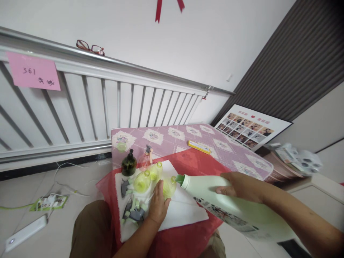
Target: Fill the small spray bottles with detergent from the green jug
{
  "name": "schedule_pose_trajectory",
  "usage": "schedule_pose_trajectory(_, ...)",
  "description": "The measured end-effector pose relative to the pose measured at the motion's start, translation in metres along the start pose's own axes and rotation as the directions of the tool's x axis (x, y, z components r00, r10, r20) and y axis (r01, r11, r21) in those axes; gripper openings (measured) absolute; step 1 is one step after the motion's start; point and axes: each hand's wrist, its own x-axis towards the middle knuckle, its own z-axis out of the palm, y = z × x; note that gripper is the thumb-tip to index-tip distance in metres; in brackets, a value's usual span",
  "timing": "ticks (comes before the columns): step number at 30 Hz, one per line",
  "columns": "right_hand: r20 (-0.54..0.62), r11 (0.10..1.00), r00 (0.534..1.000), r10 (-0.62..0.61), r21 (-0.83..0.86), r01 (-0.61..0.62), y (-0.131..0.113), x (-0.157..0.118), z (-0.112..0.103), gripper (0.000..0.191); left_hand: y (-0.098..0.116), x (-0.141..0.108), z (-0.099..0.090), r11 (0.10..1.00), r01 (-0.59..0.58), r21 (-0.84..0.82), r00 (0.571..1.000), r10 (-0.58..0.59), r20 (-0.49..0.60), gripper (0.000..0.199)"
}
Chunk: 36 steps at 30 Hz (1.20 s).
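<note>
Both grips in view. Right grip (pixel 238 186): wrapped round the upper side of the jug (pixel 239 211), thumb on the near face, remaining fingers mostly hidden. Jug slopes down-left from it, spout (pixel 180 178) at a yellow bottle's (pixel 170 188) neck. Left grip (pixel 159 206): fingers straight, thumb spread, alongside that bottle; cannot tell whether it clasps. Handling (judged): jug heavy if well filled, level unclear; walls slightly springy, slick if wet; hold the upper side, support the base. Bottle probably light, easily tipped; take it low round the body. Left of left grip: grey-green parts (pixel 137 214). Beneath: sheet (pixel 185 209), red cloth (pixel 195 163), desk (pixel 185 139).
</note>
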Motion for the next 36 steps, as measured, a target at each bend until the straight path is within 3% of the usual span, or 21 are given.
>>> schedule_pose_trajectory(36,-0.013,1.0,1.0,0.002,0.027,-0.002,-0.0006,0.0008,-0.0002,0.039,0.002,-0.0005,-0.0015,1.0,0.0,0.017,1.0,-0.001,0.01,0.073)
